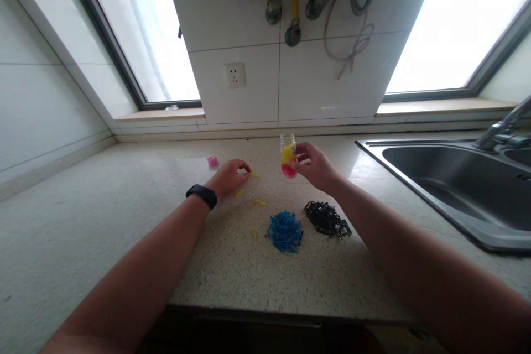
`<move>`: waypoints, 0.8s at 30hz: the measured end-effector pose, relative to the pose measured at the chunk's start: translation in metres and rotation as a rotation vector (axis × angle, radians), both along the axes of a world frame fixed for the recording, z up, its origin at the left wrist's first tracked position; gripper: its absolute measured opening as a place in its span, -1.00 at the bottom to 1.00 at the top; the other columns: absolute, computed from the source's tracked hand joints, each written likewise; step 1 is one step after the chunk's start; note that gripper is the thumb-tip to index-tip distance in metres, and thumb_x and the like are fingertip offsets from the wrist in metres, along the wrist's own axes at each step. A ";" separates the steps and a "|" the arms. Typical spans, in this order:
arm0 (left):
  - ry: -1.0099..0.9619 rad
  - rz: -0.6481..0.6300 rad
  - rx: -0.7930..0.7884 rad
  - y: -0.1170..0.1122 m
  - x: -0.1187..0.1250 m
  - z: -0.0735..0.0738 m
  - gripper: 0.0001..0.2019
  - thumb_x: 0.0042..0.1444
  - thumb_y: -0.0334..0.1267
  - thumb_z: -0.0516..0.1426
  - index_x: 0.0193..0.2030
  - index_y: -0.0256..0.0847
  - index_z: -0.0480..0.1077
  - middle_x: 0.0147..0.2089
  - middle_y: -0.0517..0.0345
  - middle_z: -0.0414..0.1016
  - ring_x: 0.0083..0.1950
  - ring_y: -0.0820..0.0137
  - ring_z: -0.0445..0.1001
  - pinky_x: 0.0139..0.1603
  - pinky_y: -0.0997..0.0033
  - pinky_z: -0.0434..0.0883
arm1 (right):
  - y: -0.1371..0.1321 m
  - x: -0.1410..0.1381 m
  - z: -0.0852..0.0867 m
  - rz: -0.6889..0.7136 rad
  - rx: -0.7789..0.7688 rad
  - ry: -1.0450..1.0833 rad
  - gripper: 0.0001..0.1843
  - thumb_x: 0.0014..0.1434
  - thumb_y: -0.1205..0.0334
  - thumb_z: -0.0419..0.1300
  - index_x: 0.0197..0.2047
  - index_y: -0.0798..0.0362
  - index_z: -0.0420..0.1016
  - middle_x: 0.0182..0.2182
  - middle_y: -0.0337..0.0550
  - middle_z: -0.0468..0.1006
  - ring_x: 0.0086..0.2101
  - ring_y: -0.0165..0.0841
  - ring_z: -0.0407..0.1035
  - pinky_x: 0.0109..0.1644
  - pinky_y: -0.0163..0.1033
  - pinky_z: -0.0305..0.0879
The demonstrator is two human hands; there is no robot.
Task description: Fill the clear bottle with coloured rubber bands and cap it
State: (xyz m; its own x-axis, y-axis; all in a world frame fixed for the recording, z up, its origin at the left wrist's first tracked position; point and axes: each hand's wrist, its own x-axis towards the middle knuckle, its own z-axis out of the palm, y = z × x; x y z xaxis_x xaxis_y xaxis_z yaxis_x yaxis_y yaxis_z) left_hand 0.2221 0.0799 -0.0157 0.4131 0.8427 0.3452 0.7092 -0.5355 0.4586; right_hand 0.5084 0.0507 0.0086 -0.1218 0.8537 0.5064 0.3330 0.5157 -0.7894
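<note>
My right hand (pixel 316 166) is wrapped round a small clear jar (pixel 287 139), held slightly tilted, with yellow pieces above pinkish-red ones inside. The jar's mouth shows no lid. To the left, my left hand (pixel 230 178) pinches a thin yellow rubber band (pixel 254 175) between thumb and fingertips, close to the countertop. A few more yellow bands (pixel 260 203) lie loose near that hand. In front of the jar is a heap of blue bands (pixel 285 231), and right of it a heap of black bands (pixel 327 219). A pink cap (pixel 212 161) sits beyond my left hand.
The speckled countertop (pixel 224 271) runs back to a tiled wall with a socket (pixel 235 75) and hoses. A steel sink (pixel 448 177) with a faucet (pixel 504 127) is set in at the right. The counter's front edge lies nearest to me.
</note>
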 end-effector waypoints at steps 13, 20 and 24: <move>-0.028 -0.199 -0.180 -0.001 0.008 -0.010 -0.45 0.12 -0.39 -0.08 0.26 -0.39 0.35 0.31 -0.12 0.34 0.34 0.26 0.27 0.42 0.19 0.11 | 0.000 -0.002 -0.002 -0.009 0.007 -0.019 -0.60 -0.01 0.12 0.33 -0.10 0.06 0.40 -0.12 -0.04 0.53 -0.26 -0.28 0.41 -0.26 -0.12 0.39; -0.296 -0.307 -0.550 -0.020 -0.002 0.007 -0.48 -0.09 -0.41 -0.07 0.02 -0.29 0.47 0.08 -0.03 0.54 0.12 0.27 0.46 0.25 0.15 0.30 | -0.002 0.000 0.002 0.008 -0.001 0.013 -0.59 0.00 0.13 0.32 -0.09 0.06 0.39 -0.13 -0.04 0.53 -0.27 -0.29 0.41 -0.25 -0.13 0.39; -0.335 -0.318 -0.509 -0.024 -0.006 0.007 -0.49 0.05 -0.36 -0.06 0.12 -0.27 0.44 0.20 -0.03 0.46 0.22 0.26 0.39 0.33 0.14 0.21 | -0.004 0.000 0.003 0.010 -0.002 -0.002 -0.60 0.00 0.13 0.33 -0.10 0.05 0.38 -0.12 -0.03 0.53 -0.27 -0.29 0.41 -0.24 -0.12 0.40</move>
State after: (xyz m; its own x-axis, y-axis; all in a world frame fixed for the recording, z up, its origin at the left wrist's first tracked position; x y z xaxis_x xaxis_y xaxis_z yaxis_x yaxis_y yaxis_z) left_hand 0.2158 0.0556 -0.0089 0.6074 0.7891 0.0914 0.3286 -0.3544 0.8754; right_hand 0.5084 0.0471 0.0116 -0.1316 0.8536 0.5040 0.3295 0.5172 -0.7899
